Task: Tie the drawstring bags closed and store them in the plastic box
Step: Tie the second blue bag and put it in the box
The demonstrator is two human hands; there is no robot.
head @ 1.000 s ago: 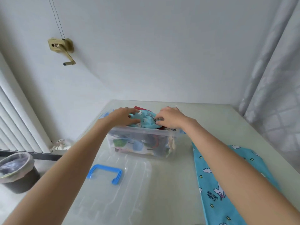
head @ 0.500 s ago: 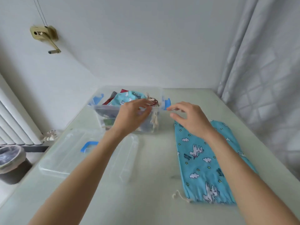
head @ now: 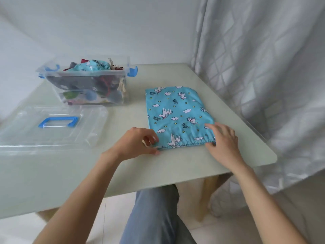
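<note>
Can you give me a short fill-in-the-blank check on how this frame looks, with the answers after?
1. The box lid with the blue handle lies flat on the table, in front of the plastic box, so the box stands ____.
2. Both hands are at the gathered ____ end of the blue drawstring bag.
3. The left hand pinches the bag's near ____ corner, while the right hand touches the other corner.

Answers: open; near; left

Both bare forearms reach forward; the left hand (head: 139,140) curls, thumb and fingertips pinched together, knuckles up, while the right hand (head: 222,138) lies palm down with fingers bent and spread, wrist angled inward
</note>
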